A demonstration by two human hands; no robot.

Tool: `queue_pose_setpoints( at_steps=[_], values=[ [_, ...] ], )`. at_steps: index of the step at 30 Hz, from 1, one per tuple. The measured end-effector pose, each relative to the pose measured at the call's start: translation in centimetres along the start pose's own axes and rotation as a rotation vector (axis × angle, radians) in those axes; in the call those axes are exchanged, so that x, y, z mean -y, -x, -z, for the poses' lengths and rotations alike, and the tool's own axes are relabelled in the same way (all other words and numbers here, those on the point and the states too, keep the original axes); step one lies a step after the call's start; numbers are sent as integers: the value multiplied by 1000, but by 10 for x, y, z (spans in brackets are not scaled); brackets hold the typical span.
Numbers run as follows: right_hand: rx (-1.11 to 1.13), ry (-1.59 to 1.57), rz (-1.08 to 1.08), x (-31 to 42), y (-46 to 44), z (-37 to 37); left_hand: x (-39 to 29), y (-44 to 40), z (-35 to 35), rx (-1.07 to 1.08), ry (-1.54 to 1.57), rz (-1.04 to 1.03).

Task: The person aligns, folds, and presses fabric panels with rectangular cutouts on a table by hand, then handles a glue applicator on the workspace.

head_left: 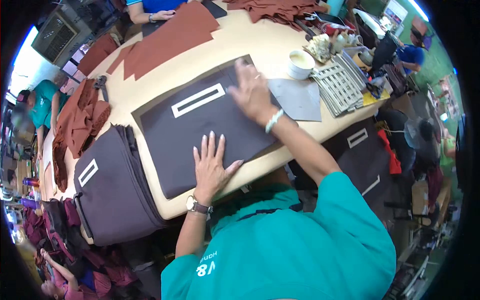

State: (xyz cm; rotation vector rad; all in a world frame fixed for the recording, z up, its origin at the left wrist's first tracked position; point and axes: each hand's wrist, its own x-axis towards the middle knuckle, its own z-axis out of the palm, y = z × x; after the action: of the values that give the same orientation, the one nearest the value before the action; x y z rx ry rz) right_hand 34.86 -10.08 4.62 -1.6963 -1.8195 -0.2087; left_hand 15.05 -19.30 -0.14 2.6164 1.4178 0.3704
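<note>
A dark grey-brown fabric panel [185, 145] lies flat on the pale table in front of me. A white rectangular frame-shaped strip [175, 111] sits on its upper part. My left hand [211, 164] rests palm down near the panel's front edge, fingers spread. Over the panel's upper right corner is my right hand [252, 95], slightly blurred, with its fingers stretched out and its thumb apart. I see nothing held in either hand. Just right of the right hand lies a grey sheet [300, 102].
Folded dark panels [112, 195] hang over the table's left edge. A white tub [301, 65] and stacked pale strips [340, 85] stand at right. Reddish-brown pieces [172, 42] lie at the far side, near a co-worker's hand [163, 15]. Other people are at left and right.
</note>
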Motion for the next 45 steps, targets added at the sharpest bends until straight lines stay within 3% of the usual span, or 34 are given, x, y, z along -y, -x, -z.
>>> queue_pose_setpoints(
  at_steps=[2, 4, 8, 14, 17, 19, 21, 22, 26, 27, 30, 37, 40, 45],
  values=[
    [22, 12, 307, 37, 63, 12, 2, 0, -1, 7, -20, -8],
    [234, -241, 290, 61, 133, 26, 15, 1, -16, 13, -39, -45],
    [262, -161, 57, 40, 189, 33, -1, -1, 3, 41, -5, -3],
    [200, 103, -110, -12, 190, 59, 1, 0, -1, 65, -22, 9],
    [97, 21, -154, -38, 188, 64, 0, 0, 0, 66, -18, 9],
    [110, 237, -181, -42, 193, 62, -1, 0, 2, 73, -8, 11],
    [72, 395, -227, -52, 187, 63, -1, 0, 4, 73, 2, 19],
    [15, 184, -322, -52, 184, 63, 0, 1, 5, 75, 2, 20],
    [-6, 213, -299, -73, 156, 72, -6, -6, 6, 98, 35, 57],
    [-114, 174, -299, -84, 136, 80, -12, -11, 6, 89, 53, 60],
    [-139, 321, -233, -130, 76, 96, -34, -27, -3, 11, 138, 2],
    [409, 421, -290, -184, -25, 81, -49, -30, -19, 47, 45, -12],
    [516, 446, -292, -184, -40, 72, -50, -30, -17, 34, 50, -8],
    [435, 459, -237, -172, -49, 84, -49, -29, -17, -13, 75, -2]
  ],
)
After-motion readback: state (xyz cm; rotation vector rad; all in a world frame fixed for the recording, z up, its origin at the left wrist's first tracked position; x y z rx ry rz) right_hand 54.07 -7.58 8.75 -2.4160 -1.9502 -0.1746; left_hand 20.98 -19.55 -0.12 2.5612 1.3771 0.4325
